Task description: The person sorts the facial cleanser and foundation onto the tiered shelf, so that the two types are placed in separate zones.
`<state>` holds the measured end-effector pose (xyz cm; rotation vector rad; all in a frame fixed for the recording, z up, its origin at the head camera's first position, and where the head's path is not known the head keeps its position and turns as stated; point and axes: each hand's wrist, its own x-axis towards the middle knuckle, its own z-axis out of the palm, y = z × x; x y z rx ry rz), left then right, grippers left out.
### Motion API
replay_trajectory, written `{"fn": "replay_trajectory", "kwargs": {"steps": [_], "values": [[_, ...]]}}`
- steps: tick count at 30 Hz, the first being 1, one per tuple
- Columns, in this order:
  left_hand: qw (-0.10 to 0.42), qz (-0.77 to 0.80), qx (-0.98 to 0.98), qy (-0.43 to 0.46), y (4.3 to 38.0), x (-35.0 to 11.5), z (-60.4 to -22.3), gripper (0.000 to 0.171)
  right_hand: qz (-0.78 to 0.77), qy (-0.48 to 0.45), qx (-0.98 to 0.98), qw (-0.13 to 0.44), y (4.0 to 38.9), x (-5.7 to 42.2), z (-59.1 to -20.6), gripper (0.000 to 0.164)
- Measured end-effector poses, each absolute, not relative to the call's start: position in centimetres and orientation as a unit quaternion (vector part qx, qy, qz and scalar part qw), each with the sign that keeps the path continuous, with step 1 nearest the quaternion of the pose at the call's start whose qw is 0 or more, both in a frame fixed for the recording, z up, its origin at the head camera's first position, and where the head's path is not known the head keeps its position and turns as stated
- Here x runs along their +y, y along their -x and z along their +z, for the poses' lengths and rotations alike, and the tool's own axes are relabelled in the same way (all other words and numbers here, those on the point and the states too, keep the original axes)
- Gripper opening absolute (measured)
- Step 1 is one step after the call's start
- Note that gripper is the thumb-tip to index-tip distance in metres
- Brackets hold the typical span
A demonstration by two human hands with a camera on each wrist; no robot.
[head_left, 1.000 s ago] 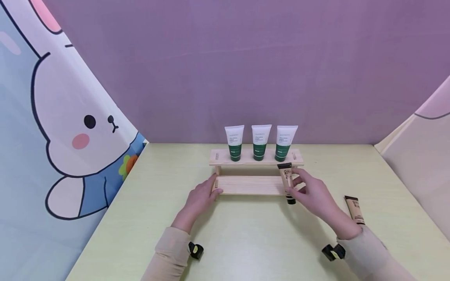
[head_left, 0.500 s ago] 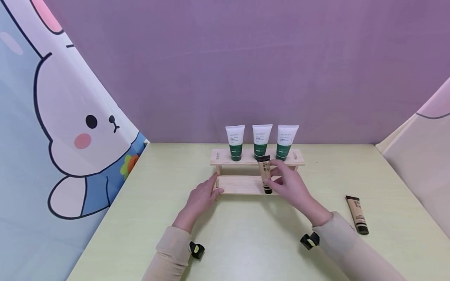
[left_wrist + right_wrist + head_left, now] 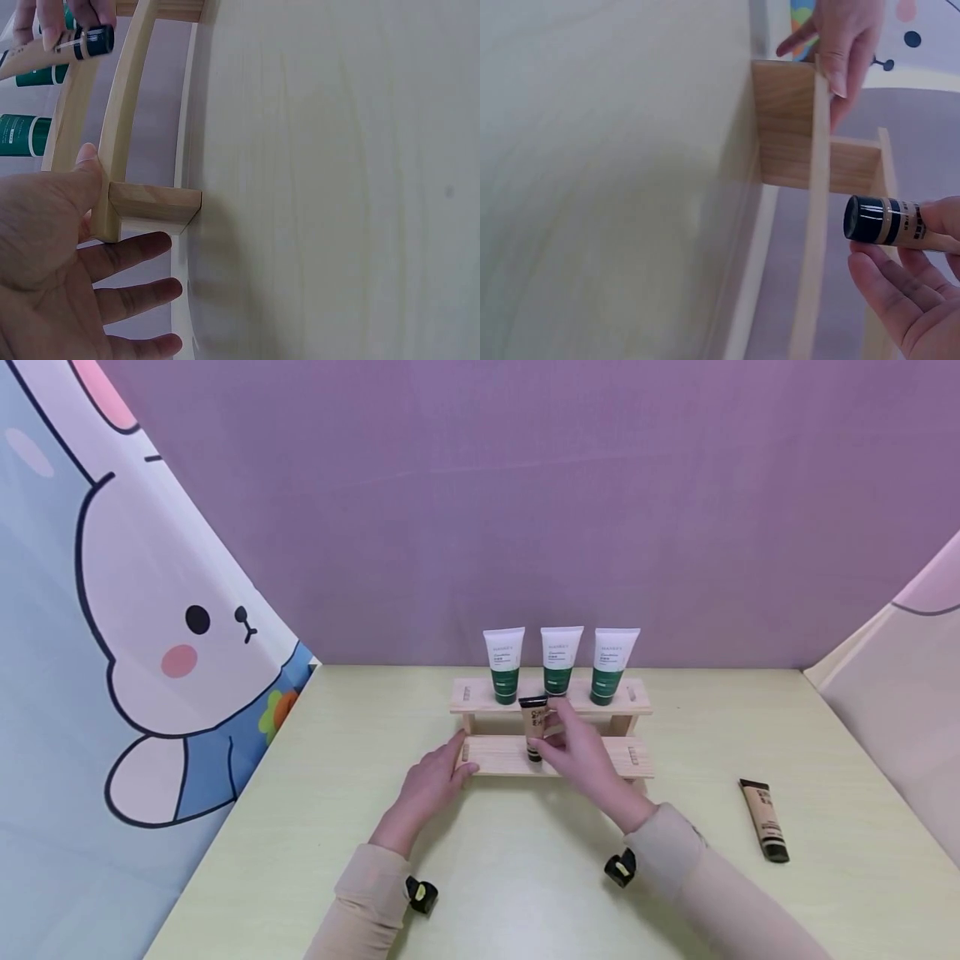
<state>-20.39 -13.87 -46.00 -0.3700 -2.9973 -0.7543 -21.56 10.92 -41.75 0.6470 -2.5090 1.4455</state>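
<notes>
My right hand (image 3: 585, 756) pinches a tan squeeze tube (image 3: 533, 727) between thumb and fingers, its black cap pointing down. In the head view the tube overlaps the lower board of a two-tier wooden rack (image 3: 491, 753); the right wrist view shows its cap (image 3: 866, 219) to the right of that board's edge. My left hand (image 3: 431, 785) holds the rack's lower left end, thumb at the front; in the left wrist view its other fingers (image 3: 139, 300) stretch past the end. Behind stand three white-and-green tubes (image 3: 505, 667), (image 3: 559, 660), (image 3: 614, 667) on the upper board.
A second tan tube (image 3: 765, 820) lies flat on the pale wooden table (image 3: 510, 877), well right of the rack. A purple backdrop (image 3: 540, 527) rises behind the table, and a cloth with a cartoon rabbit (image 3: 172, 627) hangs at the left.
My right hand has carried the tan tube leftward along the rack's lower board, from its right end to near the middle. The tube now stands more upright; my left hand keeps its place.
</notes>
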Motion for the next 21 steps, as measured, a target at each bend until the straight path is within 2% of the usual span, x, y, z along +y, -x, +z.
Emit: {"fn": "replay_trajectory", "kwargs": {"steps": [13, 21], "values": [[0.012, -0.241, -0.964, 0.116, 20.4, -13.8, -46.0, 0.062, 0.492, -0.181, -0.849, 0.064, 21.8, 10.0, -43.3, 0.033], [0.012, -0.237, -0.965, 0.115, 20.4, -13.8, -45.9, 0.063, 0.472, -0.203, -0.855, 0.071, 21.3, 11.0, -43.0, 0.043]]}}
